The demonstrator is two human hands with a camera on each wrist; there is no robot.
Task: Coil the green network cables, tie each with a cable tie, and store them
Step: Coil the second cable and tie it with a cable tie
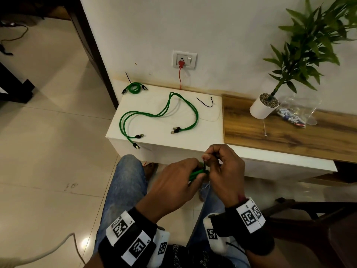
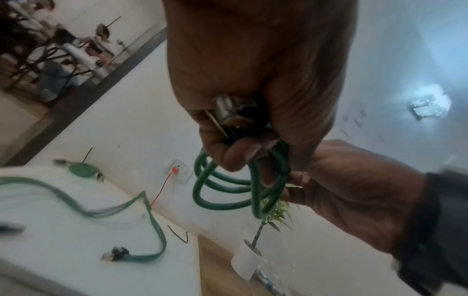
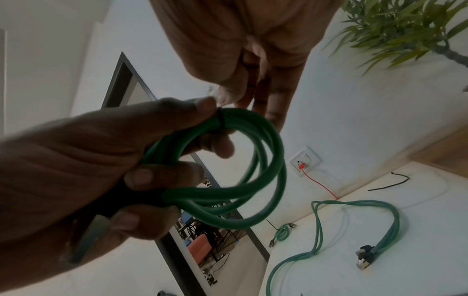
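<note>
One tied coil sits at the white top's far left corner. Your left hand grips the second coil; your right hand pinches its tie. Two loose cables and a spare tie remain; storing looks undone.

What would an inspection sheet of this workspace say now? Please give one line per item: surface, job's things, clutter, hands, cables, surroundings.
Surface: white cabinet top, joined on its right by a wood top.
Job's things: held coil with a black tie round it; tied coil at the back left corner; two loose cables lying uncoiled; spare tie beside them.
Clutter: potted plant and plastic bag on the wood top.
Hands: left hand grips the held coil; right hand pinches the tie end.
Cables: red cord plugged into the wall socket.
Surroundings: white wall, tiled floor, dark door frame.
</note>
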